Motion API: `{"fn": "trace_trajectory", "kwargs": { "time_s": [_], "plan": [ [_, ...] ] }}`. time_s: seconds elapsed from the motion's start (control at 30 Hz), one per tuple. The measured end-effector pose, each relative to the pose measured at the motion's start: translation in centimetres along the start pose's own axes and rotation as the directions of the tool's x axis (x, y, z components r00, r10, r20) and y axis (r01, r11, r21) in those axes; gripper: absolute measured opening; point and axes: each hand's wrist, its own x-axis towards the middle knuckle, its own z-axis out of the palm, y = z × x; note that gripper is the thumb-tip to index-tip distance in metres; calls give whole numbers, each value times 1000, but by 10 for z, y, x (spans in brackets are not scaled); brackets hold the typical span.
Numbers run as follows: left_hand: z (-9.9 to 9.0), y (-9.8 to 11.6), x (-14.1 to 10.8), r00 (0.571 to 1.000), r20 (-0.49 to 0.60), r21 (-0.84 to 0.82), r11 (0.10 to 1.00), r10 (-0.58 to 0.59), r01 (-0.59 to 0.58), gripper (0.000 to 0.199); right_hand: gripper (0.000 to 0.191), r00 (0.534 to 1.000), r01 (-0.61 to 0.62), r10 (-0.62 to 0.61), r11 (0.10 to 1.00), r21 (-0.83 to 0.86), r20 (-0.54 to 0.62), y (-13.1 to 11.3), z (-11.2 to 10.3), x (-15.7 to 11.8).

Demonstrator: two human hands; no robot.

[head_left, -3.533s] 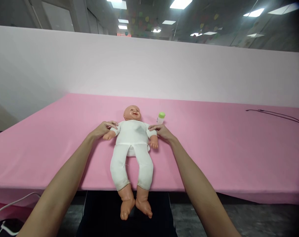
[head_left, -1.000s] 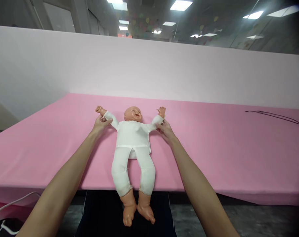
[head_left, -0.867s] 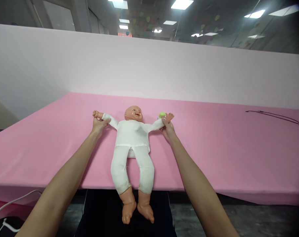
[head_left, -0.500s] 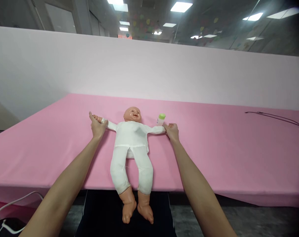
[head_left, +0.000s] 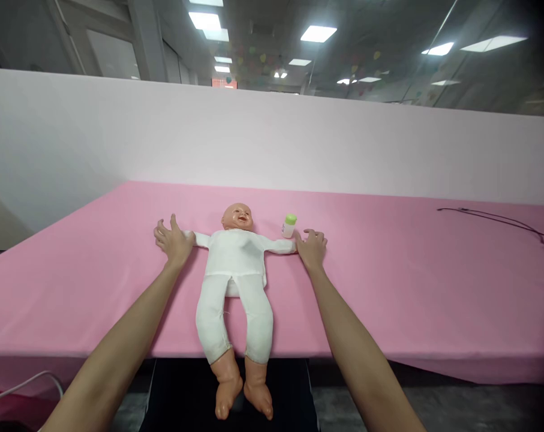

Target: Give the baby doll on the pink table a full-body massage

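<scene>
A baby doll in white cloth lies on its back with its arms stretched out sideways. Its bare feet hang past the table's front edge, above my lap. My left hand is at the end of the doll's arm on the left, fingers spread, covering the doll's hand. At the other arm's end, my right hand has its fingers apart and hides most of the doll's hand there. A small bottle with a green cap stands just beyond the doll's arm, beside my right hand.
A pink cloth covers the table. Behind it rises a white partition. Thin dark cords lie at the far right. A pale cable loops below the table's edge at the lower left.
Both hands have opened from their grip on the doll's hands, and their fingers have spread. The doll's arms stay outstretched. The camera view has tilted up slightly.
</scene>
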Motion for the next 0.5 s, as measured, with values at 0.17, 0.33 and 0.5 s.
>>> {"fn": "trace_trajectory", "kwargs": {
  "time_s": [0.17, 0.33, 0.5],
  "plan": [
    [-10, 55, -21, 926, -113, -434, 820, 361, -373, 53, 47, 969, 217, -188, 958, 190, -158, -14, 0, -1],
    [16, 149, -49, 757, 346, -852, 523, 554, 6, 41, 50, 913, 404, -388, 901, 157, -123, -24, 8, -1],
    [73, 213, -58, 526, 811, -585, 337, 255, 738, 67, 54, 893, 449, -450, 885, 124, -22, -16, 23, 5]
  ]
}}
